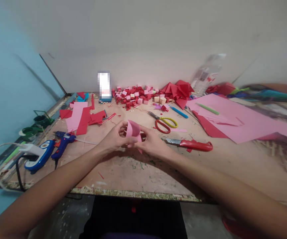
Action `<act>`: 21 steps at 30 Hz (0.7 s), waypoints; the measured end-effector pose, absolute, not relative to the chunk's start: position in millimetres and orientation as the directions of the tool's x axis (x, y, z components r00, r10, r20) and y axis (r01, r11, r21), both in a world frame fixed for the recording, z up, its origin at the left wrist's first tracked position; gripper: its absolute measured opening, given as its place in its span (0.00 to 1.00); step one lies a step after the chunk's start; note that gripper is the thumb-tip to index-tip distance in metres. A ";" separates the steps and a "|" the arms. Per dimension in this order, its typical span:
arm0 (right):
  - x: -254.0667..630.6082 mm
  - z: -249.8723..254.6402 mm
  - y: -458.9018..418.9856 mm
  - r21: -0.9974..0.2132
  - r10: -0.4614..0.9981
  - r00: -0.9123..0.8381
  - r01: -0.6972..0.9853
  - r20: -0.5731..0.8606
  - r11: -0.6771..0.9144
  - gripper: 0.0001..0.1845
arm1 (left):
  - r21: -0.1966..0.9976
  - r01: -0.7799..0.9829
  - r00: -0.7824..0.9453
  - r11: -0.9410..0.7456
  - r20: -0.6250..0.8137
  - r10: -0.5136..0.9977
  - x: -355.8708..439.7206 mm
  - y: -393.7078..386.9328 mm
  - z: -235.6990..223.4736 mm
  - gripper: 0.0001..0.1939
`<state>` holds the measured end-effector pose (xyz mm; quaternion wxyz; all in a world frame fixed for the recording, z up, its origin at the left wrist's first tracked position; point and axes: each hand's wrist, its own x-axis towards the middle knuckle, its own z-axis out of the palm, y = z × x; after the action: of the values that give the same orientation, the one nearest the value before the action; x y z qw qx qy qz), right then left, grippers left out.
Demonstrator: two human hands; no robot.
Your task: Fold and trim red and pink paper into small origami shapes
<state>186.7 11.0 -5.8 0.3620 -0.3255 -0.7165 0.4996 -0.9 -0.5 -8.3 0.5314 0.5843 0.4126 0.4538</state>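
Right now, the curled pink paper (133, 128) is up in the fingers, just above the middle of the bench (131, 172), with 2 bare hands on it. The left hand (117, 137) has its grip clamped on the paper from the left side, fingertips bent around it; the right hand (149, 141) has its grip closed on it from the other side, and the hands nearly meet at the lower part of the sheet.

Just to the right lie the scissors (161, 123), 1 handle loop red and 1 yellow, blades slightly apart. Nearer the bench's front edge comes the red-handled knife (195, 145), blade towards the right hand. Behind the scissors, a blue pen (179, 112) lies at a slant, and beyond it sit the heap of small red and pink folded pieces (133, 96) and a clump of red paper (179, 92).

Over on the left, pink and red paper offcuts (82, 116) overlap, with the blue glue gun (64, 143) close to the blue-and-white power strip (43, 154). Far right, a green pen (208, 109) rests on pink sheets (248, 121), and what looks like a clear bottle (207, 75) stands blurred at the back.
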 end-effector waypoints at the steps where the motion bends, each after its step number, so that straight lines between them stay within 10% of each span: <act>1: 186.4 -7.0 10.5 -0.949 0.829 -0.524 0.113 0.195 0.295 0.37 | 0.995 0.007 0.252 -0.096 0.091 0.963 -0.1 -2.2 -7.3 0.30; 10: 187.5 -6.8 9.7 -0.941 0.852 -0.494 0.172 0.175 0.293 0.33 | 0.975 0.069 0.155 -0.209 0.197 0.968 3.0 -10.5 -4.0 0.11; 21: 188.7 -7.4 17.6 -1.000 0.885 -0.464 -0.003 0.029 0.031 0.16 | 0.952 0.185 0.054 -0.242 0.237 0.970 -2.4 -2.4 -9.0 0.17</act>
<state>188.7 17.6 -7.4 0.3727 -0.3594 -0.6136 0.5961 -2.4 -2.4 -9.0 0.3935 0.6100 0.4733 0.4991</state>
